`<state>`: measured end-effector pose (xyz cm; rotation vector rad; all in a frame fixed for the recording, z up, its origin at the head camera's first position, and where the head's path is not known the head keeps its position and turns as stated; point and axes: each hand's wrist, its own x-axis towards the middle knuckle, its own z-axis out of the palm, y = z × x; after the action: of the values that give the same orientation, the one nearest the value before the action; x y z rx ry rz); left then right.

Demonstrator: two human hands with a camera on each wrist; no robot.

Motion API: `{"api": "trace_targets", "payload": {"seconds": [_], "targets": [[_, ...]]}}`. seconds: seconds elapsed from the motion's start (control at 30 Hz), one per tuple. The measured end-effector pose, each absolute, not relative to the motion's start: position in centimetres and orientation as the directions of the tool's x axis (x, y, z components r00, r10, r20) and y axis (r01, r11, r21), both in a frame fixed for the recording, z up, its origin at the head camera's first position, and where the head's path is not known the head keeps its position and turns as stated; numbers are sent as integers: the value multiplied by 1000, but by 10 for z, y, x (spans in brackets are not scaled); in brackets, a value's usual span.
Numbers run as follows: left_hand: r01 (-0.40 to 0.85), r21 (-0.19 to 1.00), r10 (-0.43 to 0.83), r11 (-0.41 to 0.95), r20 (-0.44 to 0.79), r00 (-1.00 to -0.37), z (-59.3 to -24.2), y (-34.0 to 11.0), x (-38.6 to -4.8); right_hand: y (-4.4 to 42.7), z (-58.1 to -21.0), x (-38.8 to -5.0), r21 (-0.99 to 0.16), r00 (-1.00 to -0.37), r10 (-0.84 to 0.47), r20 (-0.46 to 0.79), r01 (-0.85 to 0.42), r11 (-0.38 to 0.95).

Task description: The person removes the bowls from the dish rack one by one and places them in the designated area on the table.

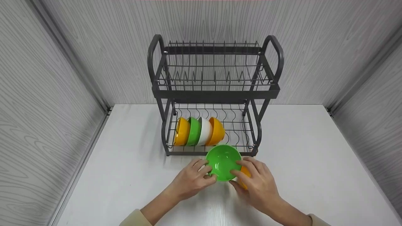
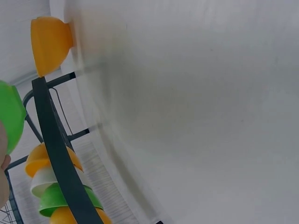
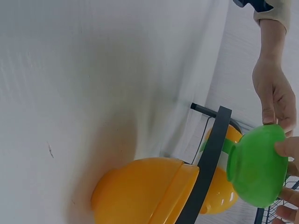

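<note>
Both hands hold a green bowl [image 1: 223, 163] in front of the rack, its hollow turned toward the head camera. The left hand [image 1: 193, 179] pinches its left rim with fingers and thumb. On the bowl's right side, the right hand [image 1: 258, 183] grips with fingers over the rim. An orange bowl [image 1: 245, 178] stands on the table, partly hidden behind the right hand. The right wrist view shows the green bowl [image 3: 259, 165] raised off the table, and the orange bowl [image 3: 140, 191] lower down. Four bowls, orange, green, white [image 1: 204, 131] and orange, stand on edge in the rack's lower tier.
The dark two-tier dish rack [image 1: 216, 94] stands at the back of the white table [image 1: 132, 163]. Its upper tier is bare wire, and the lower tier has free slots right of the bowls. Grey wood-grain panels [image 1: 94, 37] rise behind and at both sides.
</note>
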<state>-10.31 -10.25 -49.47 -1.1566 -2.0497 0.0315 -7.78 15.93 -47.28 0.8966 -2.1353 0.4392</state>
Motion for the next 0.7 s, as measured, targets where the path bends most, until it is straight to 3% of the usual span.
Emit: {"api": "trace_targets", "payload": {"seconds": [0.17,0.43,0.7], "targets": [[721,-381,744,580,608,-278,-498,-102,-103,151,-481,-71,36,-386,-456,802,-730,682],[715,-406,757,569,599,-262,-503,-101,-101,148,-493,-61,38,-391,-480,786,-743,668],[725,-398,769,562,574,-281,-506,-102,-98,141,-503,-61,145,-321,-504,802,-713,686]]}}
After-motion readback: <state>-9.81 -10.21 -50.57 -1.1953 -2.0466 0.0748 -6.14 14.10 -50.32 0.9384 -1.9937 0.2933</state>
